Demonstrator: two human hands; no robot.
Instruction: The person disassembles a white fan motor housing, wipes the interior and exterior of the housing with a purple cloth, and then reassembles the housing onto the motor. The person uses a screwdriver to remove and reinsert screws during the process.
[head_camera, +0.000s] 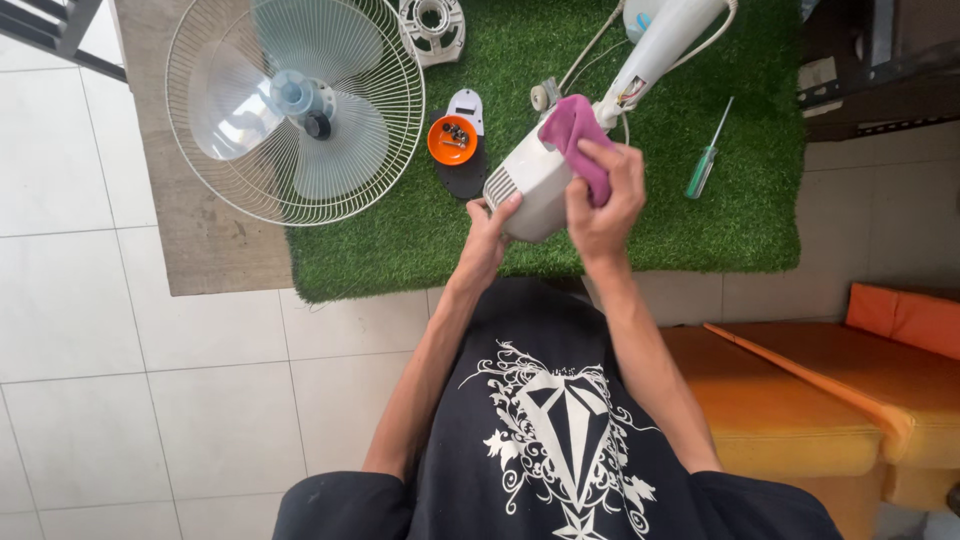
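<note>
Pink cloth (580, 145) under right hand (603, 205) fingers (600, 152), on fan housing (535, 185).

One fan guard with blades (295, 105), one orange dish (452, 140), one screwdriver (708, 155), one pink cloth (580, 140), one white motor housing (530, 185), two hands.

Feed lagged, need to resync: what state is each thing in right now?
Left hand: gripping motor housing from below.
Right hand: pressing pink cloth on housing.
Fan guard: detached, flat, blades inside.
Orange cup: upright, holding screws.
Screwdriver: lying on green mat, untouched.
</note>
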